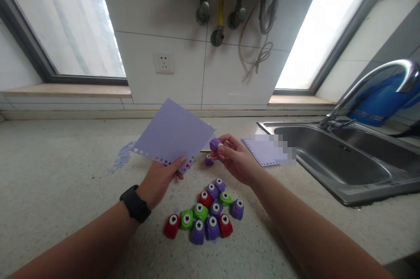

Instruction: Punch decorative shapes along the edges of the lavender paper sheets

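Note:
My left hand [166, 174] grips a sheet of lilac paper [173, 132] by its lower edge, thumb on top. Small cut-out shapes run along that edge, with red and green showing through some of them. In my right hand [234, 154] is a purple craft punch [215, 144], pinched between thumb and fingers beside the sheet's right corner. Whether the punch touches the paper I cannot tell. Another purple punch [209, 160] stands on the counter just below it. Nearer to me sit several red, green and purple punches, among them a green punch [200, 212] and a red punch [225, 225].
A stack of punched lilac paper [262, 156], partly blurred out, lies right of my right hand. Lilac paper scraps [122, 156] are scattered at the left. A steel sink [331, 156] with a tap [361, 84] takes up the right side. Pipes and a socket [163, 62] are on the wall.

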